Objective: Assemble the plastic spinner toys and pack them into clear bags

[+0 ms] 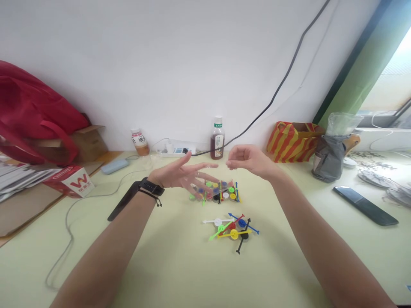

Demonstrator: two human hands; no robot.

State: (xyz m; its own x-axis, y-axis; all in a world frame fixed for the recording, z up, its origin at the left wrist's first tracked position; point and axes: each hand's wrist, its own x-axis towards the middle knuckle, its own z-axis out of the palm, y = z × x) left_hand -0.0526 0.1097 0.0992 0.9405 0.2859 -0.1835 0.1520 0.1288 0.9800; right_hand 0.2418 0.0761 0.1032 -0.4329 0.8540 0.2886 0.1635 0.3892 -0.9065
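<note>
My left hand (183, 173) is stretched out with its fingers spread, a dark band on its wrist. A faint see-through film, apparently a clear plastic bag (228, 188), lies over its lower fingers and reaches toward my right hand (248, 161). The right thumb and fingertips are pinched together at the film's upper edge. Below and behind the hands are rows of small coloured discs and arrow spinners (225, 196), partly covered by my left fingers. Nearer to me lies a loose pile of arrow spinners (233, 233) in white, green, red, yellow, blue and black.
A dark drink bottle (217, 139) and a power strip (180, 149) stand by the wall. To the left are another bottle (140, 143), a red-white box (71, 182) and a cable. On the right are a striped bag (289, 143), a grey bag (328, 158) and a phone (365, 205).
</note>
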